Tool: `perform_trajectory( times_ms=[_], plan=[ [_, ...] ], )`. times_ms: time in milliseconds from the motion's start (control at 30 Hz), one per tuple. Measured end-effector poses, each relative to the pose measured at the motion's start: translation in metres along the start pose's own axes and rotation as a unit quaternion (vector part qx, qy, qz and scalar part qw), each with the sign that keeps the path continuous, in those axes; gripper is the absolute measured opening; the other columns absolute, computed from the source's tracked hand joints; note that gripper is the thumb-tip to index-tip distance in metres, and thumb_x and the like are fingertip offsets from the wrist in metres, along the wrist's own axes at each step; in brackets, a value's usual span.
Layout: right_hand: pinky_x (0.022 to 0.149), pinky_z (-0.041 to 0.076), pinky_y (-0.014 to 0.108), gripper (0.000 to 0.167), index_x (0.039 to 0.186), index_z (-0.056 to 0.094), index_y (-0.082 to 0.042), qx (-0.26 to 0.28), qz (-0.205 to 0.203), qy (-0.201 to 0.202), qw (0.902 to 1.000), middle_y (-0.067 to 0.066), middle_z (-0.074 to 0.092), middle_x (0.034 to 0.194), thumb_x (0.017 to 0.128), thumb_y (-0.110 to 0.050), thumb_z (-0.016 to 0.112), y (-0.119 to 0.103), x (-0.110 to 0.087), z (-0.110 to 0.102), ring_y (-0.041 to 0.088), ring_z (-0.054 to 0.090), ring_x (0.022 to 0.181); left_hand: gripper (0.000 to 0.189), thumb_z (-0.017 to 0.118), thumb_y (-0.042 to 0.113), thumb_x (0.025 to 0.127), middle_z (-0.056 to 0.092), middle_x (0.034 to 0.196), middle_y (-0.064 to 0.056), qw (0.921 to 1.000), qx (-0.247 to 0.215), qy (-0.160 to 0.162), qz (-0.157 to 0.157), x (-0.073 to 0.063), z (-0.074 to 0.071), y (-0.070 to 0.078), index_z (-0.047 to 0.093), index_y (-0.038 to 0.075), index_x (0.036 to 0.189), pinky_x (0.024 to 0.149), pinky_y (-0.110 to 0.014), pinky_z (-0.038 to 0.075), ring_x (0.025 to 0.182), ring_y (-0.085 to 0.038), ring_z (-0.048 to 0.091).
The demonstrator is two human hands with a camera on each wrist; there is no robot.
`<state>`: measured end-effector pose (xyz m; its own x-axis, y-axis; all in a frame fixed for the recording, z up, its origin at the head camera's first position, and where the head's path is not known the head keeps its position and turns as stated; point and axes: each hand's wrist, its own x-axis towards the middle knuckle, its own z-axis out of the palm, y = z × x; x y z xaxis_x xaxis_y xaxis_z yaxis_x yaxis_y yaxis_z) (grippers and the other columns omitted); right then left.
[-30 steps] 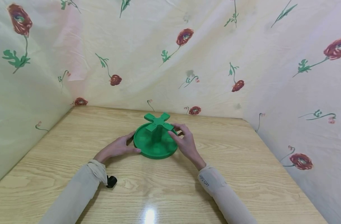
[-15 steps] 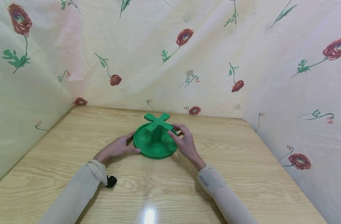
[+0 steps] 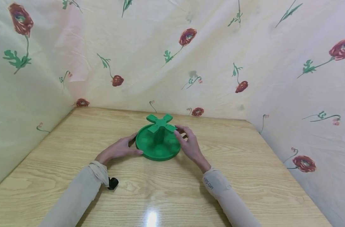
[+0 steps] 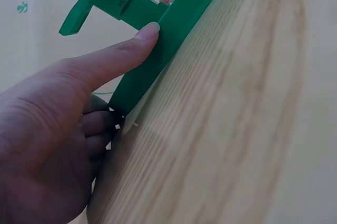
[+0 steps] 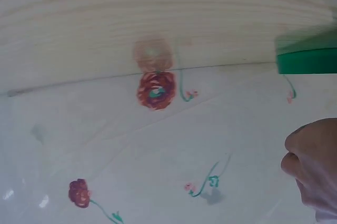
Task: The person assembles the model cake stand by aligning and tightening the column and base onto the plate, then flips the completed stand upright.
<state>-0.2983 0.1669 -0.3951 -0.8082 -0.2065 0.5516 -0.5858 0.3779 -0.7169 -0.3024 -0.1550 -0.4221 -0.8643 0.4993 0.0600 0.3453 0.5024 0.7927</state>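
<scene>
A green round tray (image 3: 158, 155) stands on the wooden table, with a thick post (image 3: 159, 137) rising from its middle and a cross-shaped top (image 3: 161, 123) on the post. My left hand (image 3: 119, 149) grips the tray's left rim; the left wrist view has the thumb (image 4: 124, 58) against the rim's side and the other fingers bent behind it. Beside the right arm of the cross is my right hand (image 3: 190, 146), thumb and fingers loosely bent, nothing visible between them. The right wrist view shows that hand (image 5: 316, 161) apart from the tray's edge (image 5: 308, 61).
The wooden table (image 3: 166, 195) extends around the tray. A flower-patterned sheet (image 3: 149, 63) rises behind it and along both sides. A small black object (image 3: 113, 183) is at my left cuff.
My right hand has shifted slightly to the right, its thumb moving off from beside the cross's arm. The left hand and tray stay in place.
</scene>
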Motion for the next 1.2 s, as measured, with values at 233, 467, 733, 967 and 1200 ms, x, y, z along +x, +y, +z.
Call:
perform_trajectory(
  times_ms=[233,467,733,967,1200],
  plan=[
    [0.103,0.045,0.055,0.048,0.151,0.043,0.007,-0.047,0.104,-0.102,0.9882,0.027,0.055,0.141,0.111,-0.017,0.052,0.021,-0.002,-0.023,0.040,0.052,0.129,0.117,0.083,0.048,0.087,0.016,0.167,-0.026,0.9993,0.032,-0.009,-0.015,0.000,-0.005,0.003,0.011,-0.007,0.162,0.119,-0.059,0.025,0.152,-0.044,0.019],
    [0.112,0.037,0.060,0.069,0.157,0.031,0.010,-0.066,0.129,-0.226,0.9633,0.029,0.046,0.151,0.101,-0.014,0.064,0.035,-0.001,-0.036,0.046,0.041,0.141,0.120,0.086,0.046,0.085,0.019,0.166,-0.027,0.9986,0.047,-0.020,-0.014,0.001,-0.008,0.006,0.012,-0.007,0.162,0.118,-0.058,0.028,0.151,-0.045,0.022],
    [0.113,0.030,0.065,0.097,0.162,0.030,-0.004,-0.096,0.162,-0.265,0.9458,0.021,0.037,0.159,0.086,-0.033,0.083,0.037,-0.002,-0.039,0.041,0.025,0.139,0.119,0.088,0.044,0.083,0.016,0.168,-0.026,0.9985,0.046,-0.024,-0.014,0.006,-0.009,0.005,0.015,-0.006,0.163,0.120,-0.059,0.023,0.153,-0.044,0.016],
    [0.115,0.023,0.069,0.110,0.164,0.025,-0.003,-0.159,0.166,-0.277,0.9332,0.020,0.028,0.165,0.082,-0.044,0.085,0.036,-0.002,-0.038,0.044,0.019,0.147,0.120,0.087,0.049,0.083,0.011,0.167,-0.029,0.9964,0.069,-0.037,-0.033,0.011,-0.009,0.006,0.014,-0.004,0.163,0.119,-0.063,0.023,0.152,-0.049,0.014],
    [0.116,0.017,0.070,0.106,0.162,0.031,-0.003,-0.177,0.152,-0.284,0.9301,0.020,0.028,0.164,0.083,-0.048,0.085,0.036,0.002,-0.037,0.045,0.018,0.146,0.119,0.087,0.048,0.083,0.017,0.167,-0.027,0.9962,0.077,-0.032,-0.025,0.015,-0.011,0.003,0.017,-0.005,0.163,0.119,-0.060,0.024,0.153,-0.045,0.018]
  ],
)
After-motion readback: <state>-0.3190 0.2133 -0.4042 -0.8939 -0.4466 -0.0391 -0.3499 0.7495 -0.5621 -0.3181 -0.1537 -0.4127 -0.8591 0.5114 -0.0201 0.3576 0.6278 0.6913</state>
